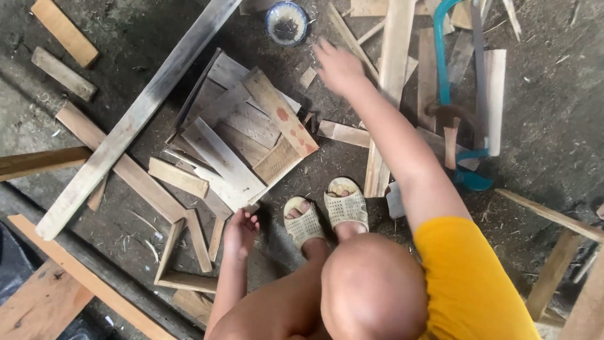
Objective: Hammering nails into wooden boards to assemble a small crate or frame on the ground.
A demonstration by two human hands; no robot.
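A panel of nailed wooden slats (242, 135) lies on the dark floor in front of my sandalled feet (327, 211). My left hand (240, 232) rests at the panel's near corner, fingers curled against its edge. My right hand (338, 66) is stretched far forward, fingers spread and holding nothing. It hovers just right of and below a small round bowl (286, 22) with dark small pieces in it. A light upright plank (389, 94) lies under my right forearm.
A long grey plank (135, 116) runs diagonally on the left. A teal-framed bow saw (441, 63) and a hammer (450, 129) lie on boards to the right. Offcuts and a small wooden frame (179, 261) are scattered around.
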